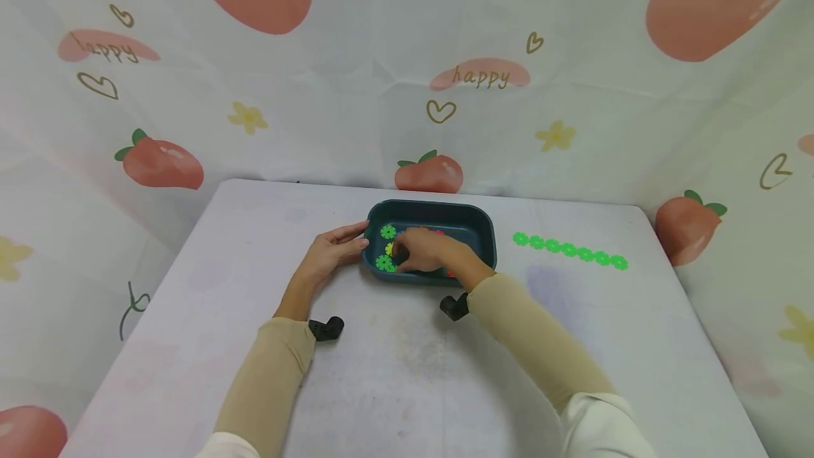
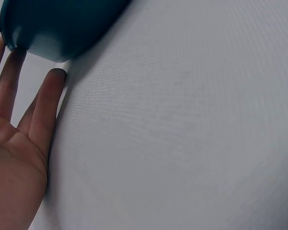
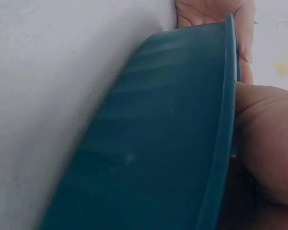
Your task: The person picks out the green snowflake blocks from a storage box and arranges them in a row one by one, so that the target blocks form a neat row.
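Observation:
A dark teal rectangular tray stands on the table with several small notched flower-shaped discs in it: green discs, a yellow disc and some red or pink ones. My left hand rests against the tray's left end, its fingers fairly straight and touching the wall and rim. Over the front rim, my right hand reaches down among the discs at the left side. Its fingertips are mostly hidden, so whether they pinch a disc does not show. In the right wrist view the tray's outer wall covers those fingers.
To the right of the tray lies a slanting row of several green discs, edge to edge. The white-covered table meets a printed cloth backdrop behind the tray. A black wrist mount sticks out from each forearm.

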The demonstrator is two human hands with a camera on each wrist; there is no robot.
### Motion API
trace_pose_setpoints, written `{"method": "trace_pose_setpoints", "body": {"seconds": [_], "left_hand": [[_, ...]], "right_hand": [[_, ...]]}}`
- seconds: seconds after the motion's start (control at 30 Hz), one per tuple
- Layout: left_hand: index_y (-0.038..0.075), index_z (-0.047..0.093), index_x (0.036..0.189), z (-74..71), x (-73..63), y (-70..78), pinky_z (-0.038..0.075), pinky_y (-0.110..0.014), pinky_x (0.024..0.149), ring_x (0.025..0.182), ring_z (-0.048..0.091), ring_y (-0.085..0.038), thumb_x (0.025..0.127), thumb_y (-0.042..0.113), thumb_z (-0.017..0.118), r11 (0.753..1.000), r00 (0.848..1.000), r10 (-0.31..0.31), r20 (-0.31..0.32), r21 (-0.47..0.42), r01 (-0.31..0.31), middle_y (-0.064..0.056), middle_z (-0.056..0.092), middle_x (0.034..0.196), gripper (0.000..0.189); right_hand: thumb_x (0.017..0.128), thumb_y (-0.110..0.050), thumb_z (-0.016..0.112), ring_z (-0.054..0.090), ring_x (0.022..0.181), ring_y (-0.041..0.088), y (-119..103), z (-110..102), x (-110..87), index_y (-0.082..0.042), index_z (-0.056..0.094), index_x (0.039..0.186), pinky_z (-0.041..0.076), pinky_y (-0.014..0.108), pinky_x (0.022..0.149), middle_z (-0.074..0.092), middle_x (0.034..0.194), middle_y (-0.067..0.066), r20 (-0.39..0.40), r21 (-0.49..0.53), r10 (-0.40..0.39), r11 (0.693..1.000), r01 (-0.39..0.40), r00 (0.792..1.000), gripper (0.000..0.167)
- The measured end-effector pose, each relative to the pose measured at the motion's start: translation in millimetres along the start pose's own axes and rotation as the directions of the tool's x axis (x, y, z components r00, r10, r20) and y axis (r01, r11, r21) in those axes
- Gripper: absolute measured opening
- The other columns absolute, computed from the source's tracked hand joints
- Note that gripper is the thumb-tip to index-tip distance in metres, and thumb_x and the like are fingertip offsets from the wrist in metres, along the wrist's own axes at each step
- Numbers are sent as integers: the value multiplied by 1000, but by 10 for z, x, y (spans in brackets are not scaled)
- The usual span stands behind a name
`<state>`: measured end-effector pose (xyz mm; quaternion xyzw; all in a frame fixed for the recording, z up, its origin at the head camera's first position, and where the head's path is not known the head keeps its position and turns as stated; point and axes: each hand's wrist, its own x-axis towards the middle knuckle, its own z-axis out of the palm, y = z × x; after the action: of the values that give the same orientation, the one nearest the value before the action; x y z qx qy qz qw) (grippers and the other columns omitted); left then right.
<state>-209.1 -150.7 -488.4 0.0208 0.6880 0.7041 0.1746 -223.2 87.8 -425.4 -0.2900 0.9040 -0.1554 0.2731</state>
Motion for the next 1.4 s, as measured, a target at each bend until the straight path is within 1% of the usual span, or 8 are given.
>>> {"method": "trace_pose_setpoints", "body": {"seconds": [0.27,0.57,0.73,0.83,0.97,1.03,1.23,1.4], "left_hand": [[8,56,146,7,2,-3,58,-22,91,111,68,0,94,18,75,1000,1000,-6,-10,-3,6,-10,50,156,56],[7,56,146,-8,-6,-1,57,-21,91,111,67,2,94,17,75,1000,1000,-4,-14,7,4,-11,50,156,56],[8,56,146,-5,9,-20,57,-21,92,114,66,2,94,20,75,1000,1000,-14,-17,9,15,-10,50,156,56],[8,56,146,-4,10,-21,57,-22,94,116,66,1,95,20,75,1000,1000,-21,-21,15,21,-9,51,156,56],[10,57,146,-1,9,-13,57,-24,96,115,66,0,95,22,75,999,999,-22,-23,30,23,-8,51,156,56],[10,57,146,4,7,-5,57,-24,96,115,67,0,95,23,75,999,999,-23,-24,33,23,-8,52,156,56],[10,57,145,8,7,6,57,-22,94,113,67,0,94,21,75,999,1000,-22,-20,28,23,-8,52,155,55],[9,58,145,4,10,1,57,-21,93,112,68,0,94,20,75,1000,999,-25,-26,17,26,-8,53,155,55]], "right_hand": [[98,-26,71,61,106,17,-15,-11,15,-10,68,127,52,36,106,70,119,5,77,55,36,998,-40,996,34],[101,-20,66,61,100,15,-55,-15,90,-11,73,115,53,34,103,72,111,3,131,74,1,997,-10,991,19],[103,-24,62,60,99,14,-35,-35,82,-14,76,117,54,32,101,73,111,-1,169,60,-12,998,1,985,22],[104,-28,60,58,96,12,3,-50,56,-17,76,120,54,30,96,72,107,-5,181,68,-36,997,24,983,25],[104,-32,60,56,89,11,64,-73,15,-18,76,120,52,26,83,68,97,-6,180,126,-86,990,64,980,26],[103,-34,60,56,88,11,86,-87,-8,-19,76,118,50,25,80,66,94,-6,172,175,-106,982,75,980,26],[97,-42,68,61,94,15,110,-122,-100,-22,76,114,53,27,83,69,98,-6,131,313,-115,947,69,985,27],[94,-34,74,60,93,14,105,-117,-137,-18,76,111,52,26,83,70,98,-5,81,367,-149,924,110,985,23]]}}
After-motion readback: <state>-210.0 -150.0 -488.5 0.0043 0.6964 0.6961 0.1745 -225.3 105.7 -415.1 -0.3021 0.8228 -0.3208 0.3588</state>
